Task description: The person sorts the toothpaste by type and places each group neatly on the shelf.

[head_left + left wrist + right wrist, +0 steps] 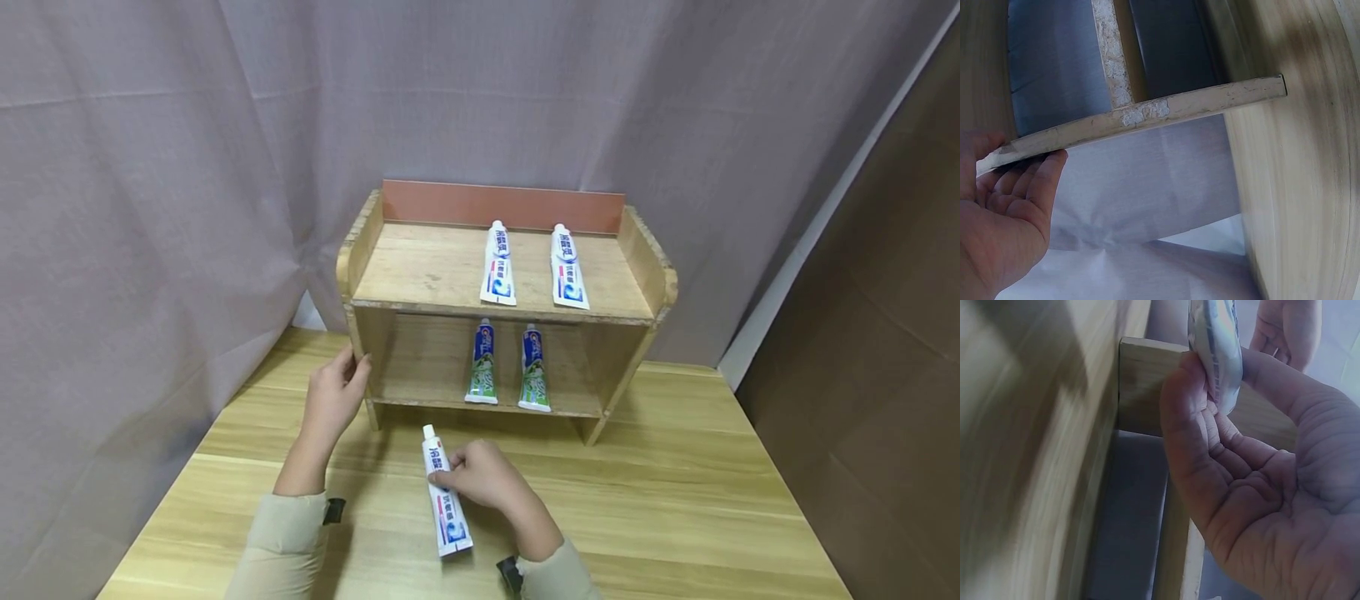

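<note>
My right hand (487,477) pinches a white toothpaste tube (447,508) between thumb and fingers, in front of the wooden shelf (420,406). The tube's cap points toward the shelf. In the right wrist view the tube (1217,350) stands edge-on in the grip. My left hand (333,398) grips the shelf's left side panel; the left wrist view shows thumb and fingers on either side of the board's edge (1166,109). On the top board lie two white toothpaste tubes (498,265) (568,268). Two blue-and-green toothpaste tubes (482,364) (534,371) lie on the lower board.
The shelf stands at the back of a wood-grain table (675,500). A grey curtain (480,92) hangs behind it. A brown panel (885,333) rises on the right. The shelf has raised side panels and a reddish back strip (502,205).
</note>
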Tool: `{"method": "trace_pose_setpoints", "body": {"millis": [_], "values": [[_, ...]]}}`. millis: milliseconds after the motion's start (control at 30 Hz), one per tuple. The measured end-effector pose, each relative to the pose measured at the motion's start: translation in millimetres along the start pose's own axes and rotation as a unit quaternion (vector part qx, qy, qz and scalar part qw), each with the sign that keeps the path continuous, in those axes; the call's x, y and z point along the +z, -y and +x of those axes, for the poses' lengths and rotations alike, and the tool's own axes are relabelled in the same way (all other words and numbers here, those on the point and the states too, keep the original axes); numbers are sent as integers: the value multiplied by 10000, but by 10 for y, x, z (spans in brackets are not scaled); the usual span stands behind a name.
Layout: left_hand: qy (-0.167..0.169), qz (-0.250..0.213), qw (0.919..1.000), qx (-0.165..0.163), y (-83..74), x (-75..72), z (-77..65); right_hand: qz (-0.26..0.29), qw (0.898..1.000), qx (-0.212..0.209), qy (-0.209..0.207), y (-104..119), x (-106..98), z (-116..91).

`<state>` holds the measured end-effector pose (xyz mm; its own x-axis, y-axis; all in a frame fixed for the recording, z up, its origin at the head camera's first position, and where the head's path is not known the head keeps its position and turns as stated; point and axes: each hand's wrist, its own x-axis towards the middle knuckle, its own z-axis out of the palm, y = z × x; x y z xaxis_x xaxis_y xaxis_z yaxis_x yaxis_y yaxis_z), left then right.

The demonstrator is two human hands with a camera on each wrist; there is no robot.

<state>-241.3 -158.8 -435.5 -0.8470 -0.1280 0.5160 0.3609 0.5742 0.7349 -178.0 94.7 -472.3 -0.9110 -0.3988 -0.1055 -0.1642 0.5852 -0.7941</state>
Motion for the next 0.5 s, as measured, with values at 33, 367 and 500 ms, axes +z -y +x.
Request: {"method": "trace_pose_setpoints", "body": {"millis": [33, 367, 500], "values": [[6, -6, 10000, -11, -1, 1, -1, 18, 10000, 30, 10, 7, -7, -1], [-9, 51, 10000, -21, -13, -7, -9, 55, 9999, 146, -73, 88, -63, -22], [-29, 66, 10000, 43, -9, 1, -7, 85, 9998, 157, -71, 113, -87, -26]]}}
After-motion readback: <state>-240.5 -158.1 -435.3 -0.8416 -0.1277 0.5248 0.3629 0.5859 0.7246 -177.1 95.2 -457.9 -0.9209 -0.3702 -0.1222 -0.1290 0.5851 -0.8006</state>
